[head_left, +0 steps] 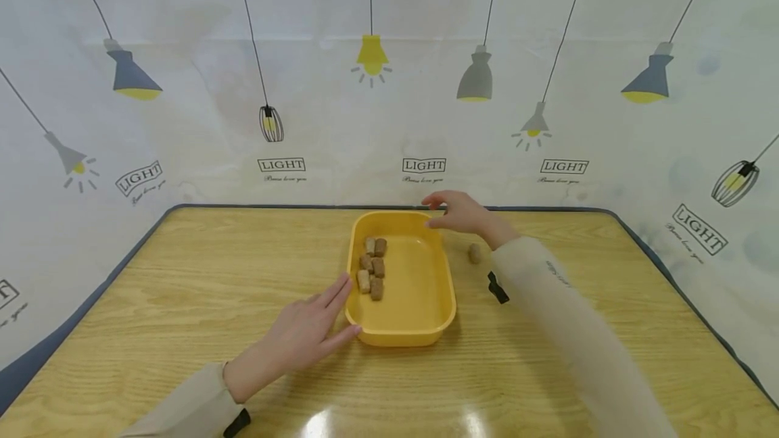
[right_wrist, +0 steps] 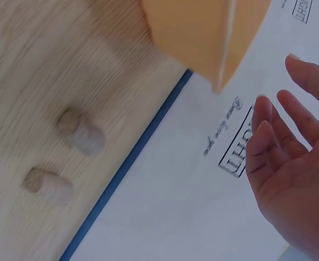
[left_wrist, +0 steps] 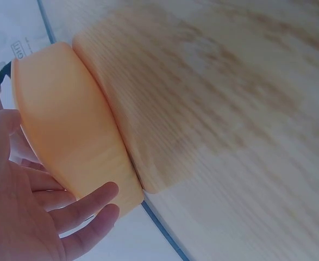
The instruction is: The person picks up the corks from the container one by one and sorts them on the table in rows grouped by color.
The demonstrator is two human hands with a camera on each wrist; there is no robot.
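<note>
A yellow plastic tray [head_left: 398, 338] sits on the wooden table, with several brown corks [head_left: 377, 267] grouped along its left side. My left hand [head_left: 302, 330] rests against the tray's near left wall, its fingers straight; the left wrist view shows the fingers [left_wrist: 88, 209] beside the outer wall. Over the far right rim hovers my right hand [head_left: 460, 212], thumb and fingers apart and loosely bent, holding nothing. Two more corks, one upper [right_wrist: 80, 130] and one lower [right_wrist: 48, 186], lie on the table to the tray's right. In the head view one cork [head_left: 475, 253] shows near the right sleeve.
A patterned wall covering [head_left: 353, 184] with printed lamps rises behind the table's dark far edge [head_left: 274, 206]. Wooden tabletop [head_left: 201, 276] extends on both sides of the tray. A black strap end [head_left: 498, 288] sticks out by the right sleeve.
</note>
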